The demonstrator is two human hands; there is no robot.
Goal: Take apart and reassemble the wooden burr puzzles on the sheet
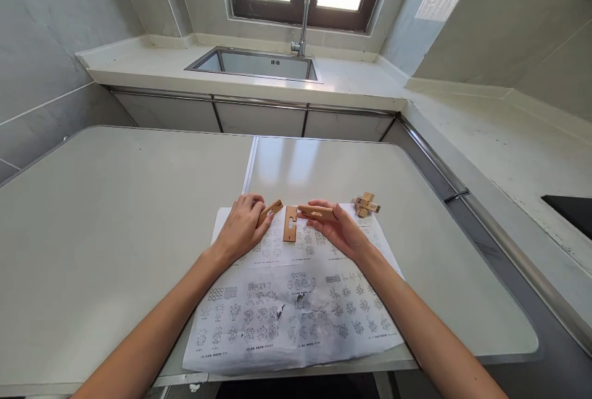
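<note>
My left hand (pixel 244 223) rests near the upper left of a printed paper sheet (pixel 319 349), its fingers closed on a small wooden puzzle piece (pixel 272 211) with a dark mark at its end. Between my hands lies a flat wooden piece with a slot (pixel 290 232), set upright on the page. My right hand (pixel 342 226) pinches a longer slotted wooden piece (pixel 319 213), held level with its left end close to the flat piece. Whether those two touch I cannot tell. Diagrams of interlocking puzzles cover the creased, slightly torn sheet.
An assembled wooden cross-shaped puzzle (pixel 366 205) sits at the sheet's upper right corner. The pale table (pixel 139 201) has a seam left of centre. Behind it are a counter with a sink (pixel 259 63), a faucet (pixel 303 10) and a window. Another counter (pixel 509 134) runs along the right.
</note>
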